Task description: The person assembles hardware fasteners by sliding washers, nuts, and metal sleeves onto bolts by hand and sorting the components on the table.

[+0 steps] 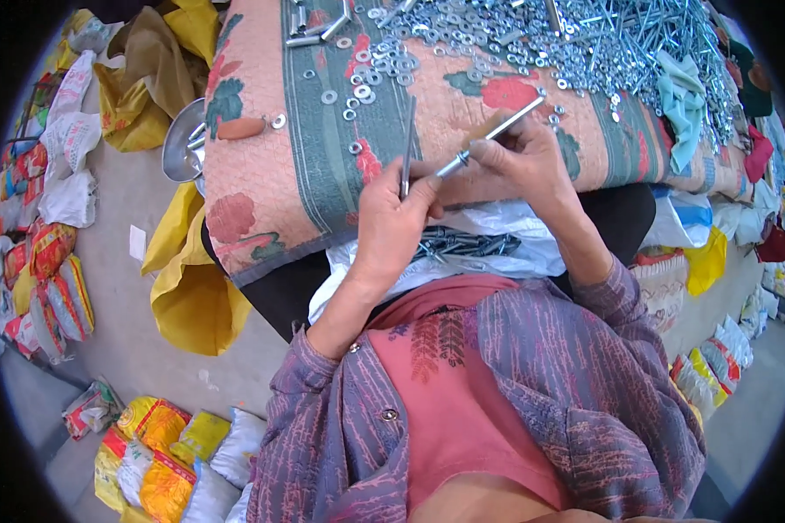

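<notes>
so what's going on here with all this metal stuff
The person's left hand holds a thin rod pointing up the picture, and its fingertips are also at the lower end of a slanting rod. The right hand grips that slanting rod too; a small fitting sits on it, too small to identify surely. Beyond, a heap of loose nuts, washers and bolts lies on a floral cloth.
</notes>
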Demonstrator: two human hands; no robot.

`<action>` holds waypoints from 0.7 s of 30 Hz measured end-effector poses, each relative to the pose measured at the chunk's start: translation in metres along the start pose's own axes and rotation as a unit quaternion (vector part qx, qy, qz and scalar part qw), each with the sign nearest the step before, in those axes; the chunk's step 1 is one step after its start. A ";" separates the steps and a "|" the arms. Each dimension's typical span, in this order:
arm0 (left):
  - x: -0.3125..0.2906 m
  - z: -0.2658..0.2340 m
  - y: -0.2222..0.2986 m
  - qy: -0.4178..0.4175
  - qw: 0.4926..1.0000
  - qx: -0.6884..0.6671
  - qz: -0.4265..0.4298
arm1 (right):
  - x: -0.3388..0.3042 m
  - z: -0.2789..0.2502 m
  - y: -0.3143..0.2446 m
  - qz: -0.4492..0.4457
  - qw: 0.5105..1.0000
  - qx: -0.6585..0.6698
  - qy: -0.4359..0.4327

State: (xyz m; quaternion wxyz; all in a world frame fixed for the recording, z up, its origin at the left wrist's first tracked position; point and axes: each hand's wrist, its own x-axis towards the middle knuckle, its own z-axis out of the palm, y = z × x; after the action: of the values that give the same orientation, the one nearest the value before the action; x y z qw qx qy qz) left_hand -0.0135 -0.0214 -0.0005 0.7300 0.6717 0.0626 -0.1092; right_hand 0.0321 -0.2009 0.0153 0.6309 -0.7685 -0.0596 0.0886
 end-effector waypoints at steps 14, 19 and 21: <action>-0.014 -0.009 0.016 0.036 0.991 0.104 0.073 | -0.001 0.017 -0.014 -0.021 0.987 0.153 0.033; -0.021 -0.018 0.008 0.019 0.997 0.042 0.063 | -0.009 0.004 -0.012 0.002 0.998 0.043 -0.056; -0.026 -0.014 0.015 0.002 0.999 0.023 0.034 | -0.010 0.021 -0.022 -0.054 0.987 0.140 0.056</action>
State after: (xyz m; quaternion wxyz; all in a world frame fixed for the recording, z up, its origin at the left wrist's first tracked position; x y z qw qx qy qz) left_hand -0.0343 -0.0040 0.0184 0.7179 0.6899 0.0389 -0.0844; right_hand 0.0180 -0.1781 0.0336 0.7384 -0.6720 -0.0530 0.0189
